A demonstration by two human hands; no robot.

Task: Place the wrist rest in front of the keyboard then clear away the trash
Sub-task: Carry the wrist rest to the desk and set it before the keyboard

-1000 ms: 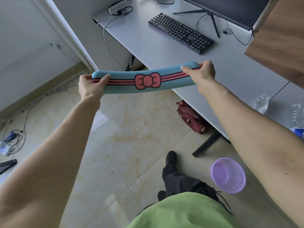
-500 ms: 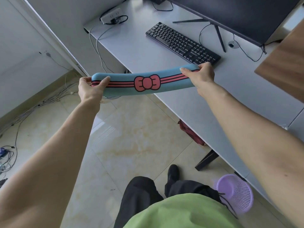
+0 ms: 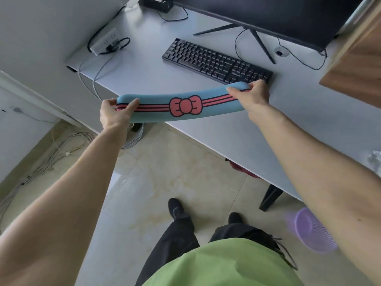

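A long blue wrist rest (image 3: 156, 109) with red stripes and a red bow hangs in the air over the near edge of the white desk (image 3: 144, 75). My left hand (image 3: 115, 115) grips its left end and my right hand (image 3: 250, 96) grips its right end. The black keyboard (image 3: 214, 61) lies on the desk just beyond the rest, angled, with its right end close to my right hand. A bit of clear plastic trash (image 3: 374, 159) shows at the desk's right edge. A purple mesh basket (image 3: 311, 232) stands on the floor to the right.
A dark monitor (image 3: 278, 15) on a thin stand is behind the keyboard. A power strip (image 3: 106, 43) with cables sits at the desk's far left corner. A wooden panel (image 3: 356, 58) juts in at the right. Cables lie on the floor at the left, a red bag under the desk.
Both hands have carried the wrist rest forward, from over the floor to above the desk's near edge, close to the keyboard. I have stepped nearer to the desk.
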